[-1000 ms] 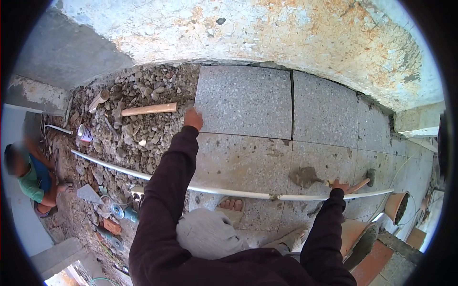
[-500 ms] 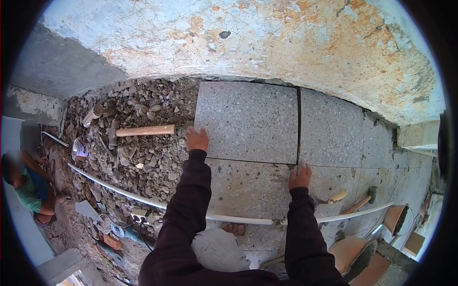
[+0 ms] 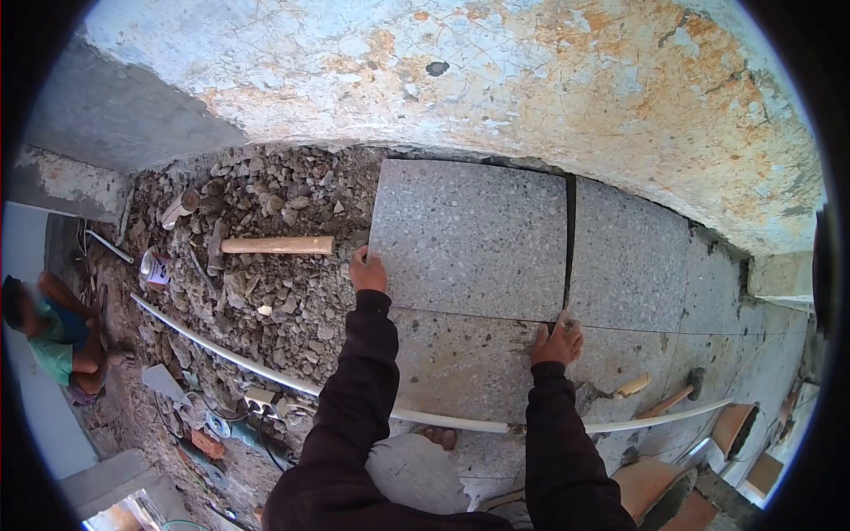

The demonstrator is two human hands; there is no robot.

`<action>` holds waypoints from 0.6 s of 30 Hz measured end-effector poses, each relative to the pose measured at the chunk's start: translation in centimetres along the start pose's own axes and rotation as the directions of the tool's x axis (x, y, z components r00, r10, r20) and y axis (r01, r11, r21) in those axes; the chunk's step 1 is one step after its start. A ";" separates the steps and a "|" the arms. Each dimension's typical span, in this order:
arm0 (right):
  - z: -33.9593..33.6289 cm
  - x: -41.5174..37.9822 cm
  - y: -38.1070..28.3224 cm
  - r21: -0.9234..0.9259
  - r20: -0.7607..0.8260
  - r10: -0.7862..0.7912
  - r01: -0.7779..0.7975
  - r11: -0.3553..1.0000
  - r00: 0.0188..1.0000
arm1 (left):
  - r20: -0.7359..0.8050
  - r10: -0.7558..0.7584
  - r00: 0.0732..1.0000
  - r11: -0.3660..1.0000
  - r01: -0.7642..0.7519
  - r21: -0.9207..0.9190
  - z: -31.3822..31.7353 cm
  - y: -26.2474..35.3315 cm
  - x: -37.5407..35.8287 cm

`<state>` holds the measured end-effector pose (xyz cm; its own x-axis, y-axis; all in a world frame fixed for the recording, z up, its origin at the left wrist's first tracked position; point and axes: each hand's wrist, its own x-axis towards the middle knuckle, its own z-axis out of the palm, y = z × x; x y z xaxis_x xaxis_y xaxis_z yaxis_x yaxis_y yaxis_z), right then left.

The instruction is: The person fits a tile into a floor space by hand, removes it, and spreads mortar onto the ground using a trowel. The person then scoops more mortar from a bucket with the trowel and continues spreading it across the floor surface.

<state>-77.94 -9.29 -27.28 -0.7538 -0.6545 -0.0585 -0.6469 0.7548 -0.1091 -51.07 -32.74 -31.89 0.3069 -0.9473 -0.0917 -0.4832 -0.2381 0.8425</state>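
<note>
Loose slab [image 3: 469,239]: speckled grey, lying flat between the rubble [image 3: 283,296] and slab 2 [image 3: 629,252], top edge near the stained wall [image 3: 496,84].
Left hand [image 3: 368,270]: at the loose slab's lower left corner, fingers bent around the edge.
Right hand [image 3: 558,340]: at its lower right corner, fingers partly curled, tips at the low end of the gap; firmness of grip, cannot tell.
Gap [image 3: 569,243]: dark, between the 2 slabs, wider toward the wall.
Hammer [image 3: 279,245]: on the rubble, wooden handle pointing at the loose slab.
Pipe [image 3: 221,348]: white, long, crossing rubble and paving [image 3: 460,363], passing under both forearms.
Right side: trowel [image 3: 632,387] and mallet [image 3: 677,398] on the paving, beyond the right hand.
Far left: another person [image 3: 66,345], seated low by the rubble.
</note>
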 end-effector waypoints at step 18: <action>0.7 -0.5 0.2 0.052 -0.085 -0.016 0.020 0.998 0.996 | 0.027 0.012 1.000 0.998 -0.010 -0.069 0.1 0.5 0.3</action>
<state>-77.57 -8.87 -27.98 -0.7505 -0.6603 0.0274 -0.6552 0.7379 -0.1621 -51.32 -33.17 -31.61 0.2788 -0.9556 -0.0959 -0.4288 -0.2132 0.8779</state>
